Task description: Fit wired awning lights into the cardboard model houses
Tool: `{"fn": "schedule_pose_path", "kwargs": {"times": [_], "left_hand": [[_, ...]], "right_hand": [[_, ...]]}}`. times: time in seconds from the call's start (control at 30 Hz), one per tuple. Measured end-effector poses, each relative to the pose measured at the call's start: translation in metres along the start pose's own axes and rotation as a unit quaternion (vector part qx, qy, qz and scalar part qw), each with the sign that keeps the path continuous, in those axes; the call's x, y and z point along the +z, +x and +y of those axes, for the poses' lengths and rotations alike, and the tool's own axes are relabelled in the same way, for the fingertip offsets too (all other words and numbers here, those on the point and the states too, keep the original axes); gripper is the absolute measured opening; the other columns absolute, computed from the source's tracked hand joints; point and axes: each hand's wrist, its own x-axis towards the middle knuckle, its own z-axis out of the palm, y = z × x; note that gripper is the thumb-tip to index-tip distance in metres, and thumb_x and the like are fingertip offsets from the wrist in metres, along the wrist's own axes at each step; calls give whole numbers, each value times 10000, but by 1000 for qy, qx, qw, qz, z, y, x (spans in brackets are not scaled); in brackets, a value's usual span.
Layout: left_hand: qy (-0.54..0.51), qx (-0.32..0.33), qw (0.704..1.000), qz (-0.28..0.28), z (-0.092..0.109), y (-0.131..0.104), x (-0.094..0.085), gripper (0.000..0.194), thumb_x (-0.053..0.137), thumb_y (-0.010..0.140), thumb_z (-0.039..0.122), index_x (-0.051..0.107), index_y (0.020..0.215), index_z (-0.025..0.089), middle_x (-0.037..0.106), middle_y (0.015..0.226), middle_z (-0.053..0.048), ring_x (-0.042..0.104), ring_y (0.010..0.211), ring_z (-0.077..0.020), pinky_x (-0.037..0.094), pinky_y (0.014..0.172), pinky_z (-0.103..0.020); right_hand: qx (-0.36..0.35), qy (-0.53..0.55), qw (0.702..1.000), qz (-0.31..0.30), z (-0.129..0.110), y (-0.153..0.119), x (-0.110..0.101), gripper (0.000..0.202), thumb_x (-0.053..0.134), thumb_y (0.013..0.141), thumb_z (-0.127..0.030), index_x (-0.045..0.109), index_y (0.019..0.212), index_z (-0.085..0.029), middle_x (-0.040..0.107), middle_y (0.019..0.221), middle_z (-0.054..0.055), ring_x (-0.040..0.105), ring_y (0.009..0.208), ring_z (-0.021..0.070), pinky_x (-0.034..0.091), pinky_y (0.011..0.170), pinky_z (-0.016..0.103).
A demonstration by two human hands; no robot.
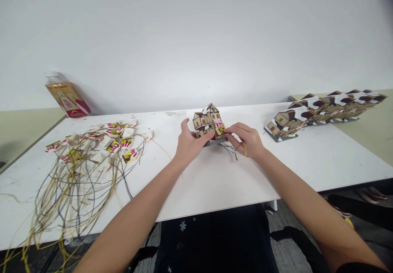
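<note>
A small model house [201, 121] with snowy roofs is held above the middle of the white table. My left hand [190, 141] grips it at its left side and base, the thumb across the front. At the house's right front is a small yellow shop piece with a red-and-white striped awning [219, 126]. My right hand [245, 138] pinches at this piece, its fingertips closed on the piece's right edge. Thin dark and yellow wires [230, 150] hang below the house, and a yellow one loops over my right hand.
On the left lies a tangled heap of striped-awning pieces [101, 144] with long black and yellow wires [76, 195] trailing over the front edge. A carton-like bottle [69, 97] stands behind it. Several similar model houses [325, 107] are lined up at the right. A wall rises behind the table [211, 187].
</note>
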Motion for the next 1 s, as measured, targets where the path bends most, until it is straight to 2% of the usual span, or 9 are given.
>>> {"fn": "schedule_pose_path", "kwargs": {"times": [0.13, 0.23, 0.33, 0.4, 0.5, 0.63, 0.8, 1.0], "left_hand": [[1, -3, 1000, -2, 1, -1, 0, 1092, 790, 656, 594, 196, 1491, 217, 698, 1024, -118, 675, 921, -237, 508, 835, -366], [4, -4, 1000, -1, 2, 0, -1, 1074, 798, 653, 576, 224, 1483, 207, 700, 1017, -118, 678, 921, -238, 513, 831, -363], [-5, -1, 1000, -6, 2, 1, -1, 1023, 807, 648, 559, 279, 1454, 214, 705, 1012, -112, 682, 911, -237, 524, 814, -361], [-19, 4, 1000, -16, 0, 2, -1, 962, 814, 647, 537, 326, 1417, 229, 707, 1022, -108, 685, 906, -236, 535, 796, -360], [-37, 19, 999, -32, -3, 4, -1, 858, 826, 644, 492, 407, 1348, 238, 703, 1062, -113, 687, 918, -240, 550, 774, -359], [-47, 38, 997, -51, -8, 9, -2, 777, 818, 657, 469, 456, 1306, 241, 694, 1099, -112, 685, 930, -239, 560, 778, -365], [-14, 55, 996, -65, -9, 10, -6, 767, 792, 676, 508, 473, 1321, 243, 700, 1039, -92, 676, 871, -225, 548, 787, -380], [8, 43, 996, -81, -6, 9, -7, 961, 829, 598, 580, 408, 1402, 265, 681, 1101, -99, 656, 941, -243, 528, 841, -403]], "right_hand": [[-10, 2, 1000, -15, 0, -1, 1, 156, 555, 897, -178, 657, 1012, -201, 690, 907, 69, 653, 788, 141, 518, 610, 254], [20, 17, 1000, -14, 0, -3, 3, 144, 553, 904, -210, 639, 1020, -204, 675, 877, 63, 617, 721, 130, 486, 581, 250], [112, 46, 993, -16, -2, -4, 4, 185, 598, 889, -300, 588, 1054, -216, 631, 841, 21, 436, 498, 65, 387, 477, 233], [188, 90, 978, -28, -3, -3, 4, 273, 631, 866, -356, 549, 1090, -224, 596, 881, 5, 314, 436, 28, 311, 425, 223], [279, 161, 945, -48, -4, 0, 1, 414, 678, 819, -422, 522, 1148, -226, 560, 976, 14, 283, 430, 5, 262, 408, 217], [359, 206, 907, -80, -3, 4, 0, 506, 720, 759, -484, 556, 1160, -222, 550, 1038, 28, 278, 452, -1, 261, 427, 218], [394, 219, 887, -102, -2, 4, 2, 507, 719, 739, -518, 603, 1130, -216, 568, 1047, 36, 293, 476, 10, 290, 446, 223], [401, 200, 887, -113, -5, 5, 4, 592, 743, 706, -517, 591, 1191, -213, 581, 1120, 59, 300, 503, 21, 303, 444, 226]]}}
